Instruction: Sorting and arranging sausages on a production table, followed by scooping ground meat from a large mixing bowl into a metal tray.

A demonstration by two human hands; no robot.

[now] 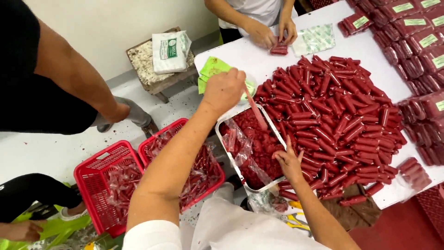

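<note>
Left hand point(225, 90) holds a stick point(255, 110) over the meat tray point(224, 124); right hand point(289, 162) rests inside

Wall point(115, 18): plain cream, unmarked. Floor point(41, 153): pale, glossy, speckled with dark spots; a red patch of floor point(397, 227) lies at lower right. White surface point(259, 58) fills the right side. Small worn wooden stool point(159, 85) stands against the wall. Light is even and bright.
</note>
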